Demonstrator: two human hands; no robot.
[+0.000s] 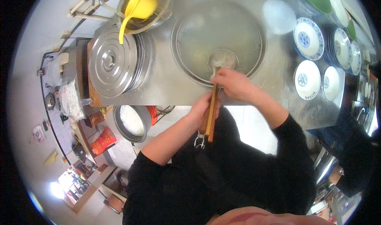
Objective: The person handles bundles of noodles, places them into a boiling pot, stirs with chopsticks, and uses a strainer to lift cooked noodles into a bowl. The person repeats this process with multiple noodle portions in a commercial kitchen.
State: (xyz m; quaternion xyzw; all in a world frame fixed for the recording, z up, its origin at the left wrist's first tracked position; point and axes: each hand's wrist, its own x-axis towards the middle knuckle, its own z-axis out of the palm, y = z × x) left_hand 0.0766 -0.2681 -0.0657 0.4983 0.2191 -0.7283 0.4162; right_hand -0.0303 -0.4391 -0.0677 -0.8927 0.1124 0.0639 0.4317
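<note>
My left hand [205, 110] is closed around the wooden handles [211, 115] of kitchen tools, which have metal hooks at their lower ends. My right hand [233, 82] is at the upper part of the handles, its fingers bunched near the rim of a round metal strainer or ladle [223, 58]. Something pale shows beside those fingers, too blurred to name. The round head lies over the near part of a large round pot [220, 31] of cloudy liquid set into the steel counter.
Steel lids [111, 61] are stacked left of the pot, below a metal basin [165, 19] with a yellow plastic dipper [143, 4]. Patterned bowls [308, 39] stand at the right. A pot of white food [131, 120] is at the lower left. Another person in dark clothes [354, 156] is at the far right.
</note>
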